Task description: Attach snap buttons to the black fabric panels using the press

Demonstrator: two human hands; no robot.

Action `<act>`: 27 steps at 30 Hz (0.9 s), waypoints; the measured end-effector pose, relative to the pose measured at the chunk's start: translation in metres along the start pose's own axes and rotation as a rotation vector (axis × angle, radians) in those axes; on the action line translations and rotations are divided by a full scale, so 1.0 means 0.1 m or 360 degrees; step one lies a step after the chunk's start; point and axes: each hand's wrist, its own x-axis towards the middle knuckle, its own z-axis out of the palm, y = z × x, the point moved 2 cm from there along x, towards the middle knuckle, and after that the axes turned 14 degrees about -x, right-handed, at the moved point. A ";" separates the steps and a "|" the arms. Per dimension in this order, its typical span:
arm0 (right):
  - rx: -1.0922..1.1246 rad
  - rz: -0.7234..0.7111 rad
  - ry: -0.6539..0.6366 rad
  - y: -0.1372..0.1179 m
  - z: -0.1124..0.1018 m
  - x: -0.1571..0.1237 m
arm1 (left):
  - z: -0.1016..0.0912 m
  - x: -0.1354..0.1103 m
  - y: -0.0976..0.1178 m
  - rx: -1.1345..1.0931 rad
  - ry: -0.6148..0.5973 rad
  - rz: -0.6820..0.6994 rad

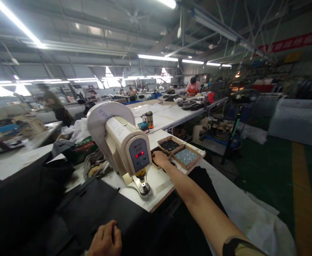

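My right hand (pixel 160 159) reaches into a small cardboard box of dark parts beside the snap-fastening machine (pixel 126 138). Its fingers are bent down and together, and their tips are hidden among the parts. At the bottom, my left hand (pixel 106 240) is closed, fingers curled, on the black fabric (pixel 102 199) spread in front of the machine. The machine's red display is lit, and its round metal die (pixel 144 189) stands bare below the head. Next to my right hand are a box of silvery metal pieces (pixel 186 156) and another box of black pieces (pixel 169 144).
A long white table (pixel 161 115) behind the machine bears an orange-and-black container (pixel 149 120) and dark cloth piles (pixel 194 104). Another machine on a stand (pixel 214 129) is to the right. A person in an orange apron (pixel 192 87) works farther back; another person (pixel 55 105) stands left.
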 end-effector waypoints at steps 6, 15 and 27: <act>-0.0085 -0.0023 -0.0046 -0.01 -0.02 0.02 | -0.08 -0.01 0.26 0.0314 -0.0008 -0.0220; -0.0002 -0.0043 -0.0060 0.03 0.11 0.03 | -0.10 0.00 0.39 0.0326 -0.0008 -0.0280; 0.0724 0.0118 0.0463 0.10 -0.14 -0.16 | -0.09 -0.02 0.32 0.0336 0.0009 -0.0191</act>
